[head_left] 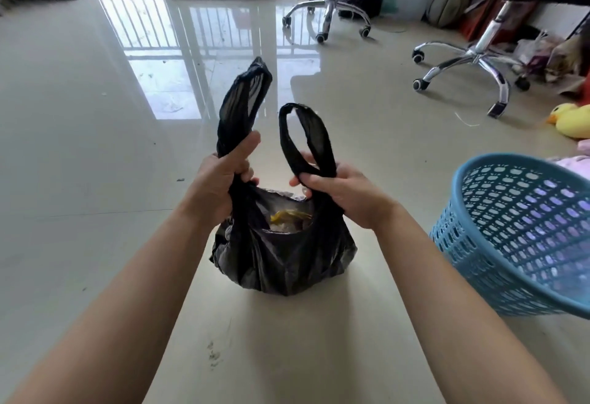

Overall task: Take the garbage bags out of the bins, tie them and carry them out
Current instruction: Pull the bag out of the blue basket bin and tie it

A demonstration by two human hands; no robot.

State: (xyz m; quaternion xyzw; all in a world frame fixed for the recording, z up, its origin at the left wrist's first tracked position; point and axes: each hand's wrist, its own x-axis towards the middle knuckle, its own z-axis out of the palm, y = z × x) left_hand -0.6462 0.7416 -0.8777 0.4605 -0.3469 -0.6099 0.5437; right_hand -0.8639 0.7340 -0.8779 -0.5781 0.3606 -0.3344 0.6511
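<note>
We are looking down at a shiny floor (95, 180). The blue bin (510, 244) is standing on it, and no liner is showing inside the bin. The black bag (281, 260) is sitting on the floor just left of the bin, not touching it. Its mouth is gaping open, so we are guessing that tying comes next.

Our left hand (220, 186) is working on the side of the bag far from the bin. Its fingers are curling tight round the bunched left loop (245, 94), with the thumb pointing up. Our right hand (344, 193) is working on the side near the bin, pinching the bottom of the right loop (306, 135) between thumb and fingers. Both loops are sticking up above our hands.

The bag is sagging and wrinkling, so we are thinking it is thin, soft and floppy. It is looking only part full, so we are guessing it is light. Thin plastic is slippery and tears easily, so we are thinking the best hold is low on the loops, close to the mouth.

Some trash (289, 217) is peeking out, and we are thinking it could spill if the bag tips.
</note>
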